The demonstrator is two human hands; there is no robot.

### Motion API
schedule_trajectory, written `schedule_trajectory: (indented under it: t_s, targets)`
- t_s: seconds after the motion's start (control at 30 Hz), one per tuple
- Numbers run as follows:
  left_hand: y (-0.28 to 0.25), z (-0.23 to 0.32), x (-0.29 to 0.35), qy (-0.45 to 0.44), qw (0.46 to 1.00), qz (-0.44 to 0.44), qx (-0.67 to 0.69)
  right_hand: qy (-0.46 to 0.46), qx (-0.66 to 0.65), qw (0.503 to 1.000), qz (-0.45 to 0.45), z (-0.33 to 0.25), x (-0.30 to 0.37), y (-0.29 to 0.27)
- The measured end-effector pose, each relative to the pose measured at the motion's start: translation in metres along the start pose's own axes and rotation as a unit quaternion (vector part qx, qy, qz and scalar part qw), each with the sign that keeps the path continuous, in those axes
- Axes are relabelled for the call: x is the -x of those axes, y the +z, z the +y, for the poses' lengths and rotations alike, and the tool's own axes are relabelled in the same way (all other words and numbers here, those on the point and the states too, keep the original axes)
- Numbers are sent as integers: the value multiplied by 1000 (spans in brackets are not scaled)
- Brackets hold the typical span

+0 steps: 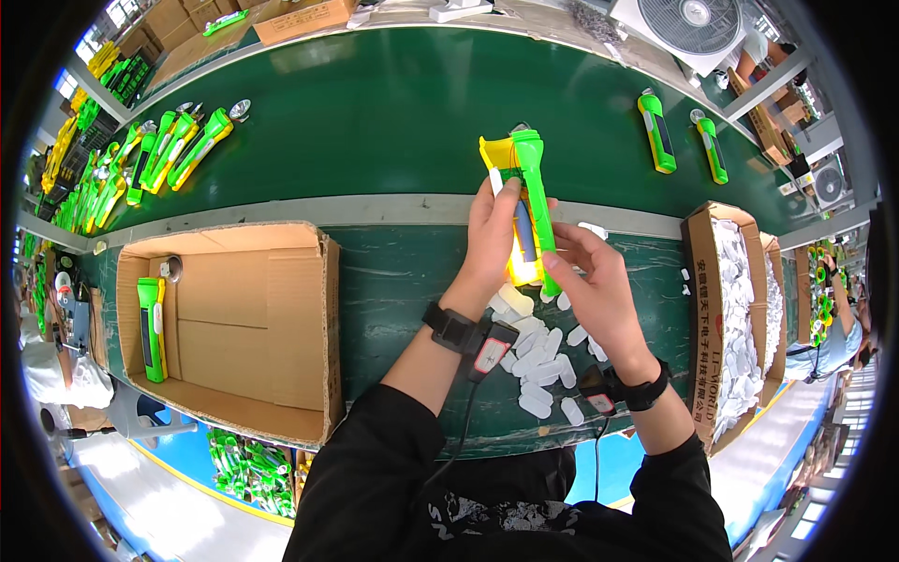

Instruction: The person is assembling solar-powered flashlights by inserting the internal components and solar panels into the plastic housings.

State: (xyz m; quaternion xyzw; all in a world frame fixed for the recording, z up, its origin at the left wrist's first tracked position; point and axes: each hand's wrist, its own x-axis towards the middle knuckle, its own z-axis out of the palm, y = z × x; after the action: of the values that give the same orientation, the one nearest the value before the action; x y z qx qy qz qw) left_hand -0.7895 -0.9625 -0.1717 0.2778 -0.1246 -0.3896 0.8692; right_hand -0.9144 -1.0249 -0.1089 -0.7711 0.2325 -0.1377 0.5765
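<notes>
Between my hands, above the near edge of the green belt, is a flashlight [532, 178] with its green and yellow casing halves spread apart. A grey-blue cylindrical part, which looks like a battery, shows inside the yellow half. My left hand [493, 229] grips the yellow half, thumb at the opening near the head end. My right hand [592, 273] holds the lower end of the green half between thumb and fingers. Below them, a loose heap of white oval plastic pieces [538, 361] lies on the green worktable [393, 281].
At left stands an open cardboard box [225, 375] with one flashlight [151, 328] inside. Cardboard boxes of white pieces [738, 318] stand at right. Several flashlights [169, 150] lie on the belt [365, 112] at left, two more [658, 131] at right. Cables hang from my wristbands.
</notes>
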Motion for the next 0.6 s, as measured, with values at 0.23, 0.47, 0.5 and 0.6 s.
schedule_trajectory:
  t_s: [0.23,0.47,0.5,0.6]
  targets:
    - [0,-5,-2,55,997,37,-29,-47,52,997,15,4,1,10]
    - [0,1,-1,8,999,41,-7,-76,73,994,31,8,-7,10]
    - [-3,-1,-1,10,999,42,-8,-69,63,995,34,6,-8,11]
    - [-10,-5,-3,-25,994,30,101,-62,65,996,27,3,-10,12]
